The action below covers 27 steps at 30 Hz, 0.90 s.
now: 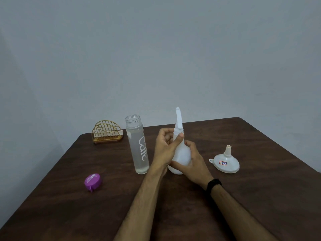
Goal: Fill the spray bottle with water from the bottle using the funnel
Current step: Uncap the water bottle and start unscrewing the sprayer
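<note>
A white spray bottle [181, 154] stands upright at the table's middle, its long nozzle pointing up. My left hand [165, 147] is closed around its neck and cap. My right hand [192, 164] wraps the bottle's round body from the right. Just left of it stands a tall clear water bottle [138, 145] with white lettering, uncapped and nearly full. A white funnel [226, 161] lies upside down on the table to the right, spout up, with a red-framed label on it.
A purple bottle cap [93, 182] lies on the dark wooden table [260, 197] at the front left. A gold wire holder [107, 132] sits at the table's back left corner. A plain grey wall rises behind.
</note>
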Motion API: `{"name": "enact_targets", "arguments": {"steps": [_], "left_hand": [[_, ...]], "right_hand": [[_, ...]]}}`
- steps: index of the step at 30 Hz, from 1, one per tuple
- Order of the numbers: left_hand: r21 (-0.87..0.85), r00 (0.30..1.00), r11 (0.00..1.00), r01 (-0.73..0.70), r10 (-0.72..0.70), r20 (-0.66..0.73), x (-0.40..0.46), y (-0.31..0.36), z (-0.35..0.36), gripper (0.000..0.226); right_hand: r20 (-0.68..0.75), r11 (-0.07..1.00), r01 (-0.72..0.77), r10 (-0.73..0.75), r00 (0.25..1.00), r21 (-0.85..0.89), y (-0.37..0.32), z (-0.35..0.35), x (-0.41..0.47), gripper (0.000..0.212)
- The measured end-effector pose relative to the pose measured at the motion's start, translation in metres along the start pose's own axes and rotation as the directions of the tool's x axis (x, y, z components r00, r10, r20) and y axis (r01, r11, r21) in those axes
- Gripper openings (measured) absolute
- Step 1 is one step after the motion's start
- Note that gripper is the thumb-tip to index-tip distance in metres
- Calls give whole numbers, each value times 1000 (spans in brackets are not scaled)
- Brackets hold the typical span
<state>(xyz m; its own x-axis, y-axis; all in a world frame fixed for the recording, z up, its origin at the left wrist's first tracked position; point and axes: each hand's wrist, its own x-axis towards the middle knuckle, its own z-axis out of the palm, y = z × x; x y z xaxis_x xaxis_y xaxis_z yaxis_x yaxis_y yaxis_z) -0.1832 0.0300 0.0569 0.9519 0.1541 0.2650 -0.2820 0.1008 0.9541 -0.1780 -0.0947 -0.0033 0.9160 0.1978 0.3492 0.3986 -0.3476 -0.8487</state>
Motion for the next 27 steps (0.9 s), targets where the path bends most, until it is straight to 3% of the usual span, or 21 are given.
{"name": "enact_targets", "arguments": {"steps": [6,13,23,27], "left_hand": [[144,998,989,-32,23,60,-1,-2,2,24],[148,981,985,-85,109,-162,4,3,11,35],[142,978,974,-177,190,-85,10,53,25,15],[98,973,975,-202,211,-96,15,85,30,24]], "right_hand": [[16,1000,-14,13,1000,5,-2,0,0,89],[54,999,-28,29,998,-17,1,0,0,96],[69,998,-52,54,996,-39,-2,-1,2,92],[77,998,-60,62,995,-35,-6,-3,0,91]]}}
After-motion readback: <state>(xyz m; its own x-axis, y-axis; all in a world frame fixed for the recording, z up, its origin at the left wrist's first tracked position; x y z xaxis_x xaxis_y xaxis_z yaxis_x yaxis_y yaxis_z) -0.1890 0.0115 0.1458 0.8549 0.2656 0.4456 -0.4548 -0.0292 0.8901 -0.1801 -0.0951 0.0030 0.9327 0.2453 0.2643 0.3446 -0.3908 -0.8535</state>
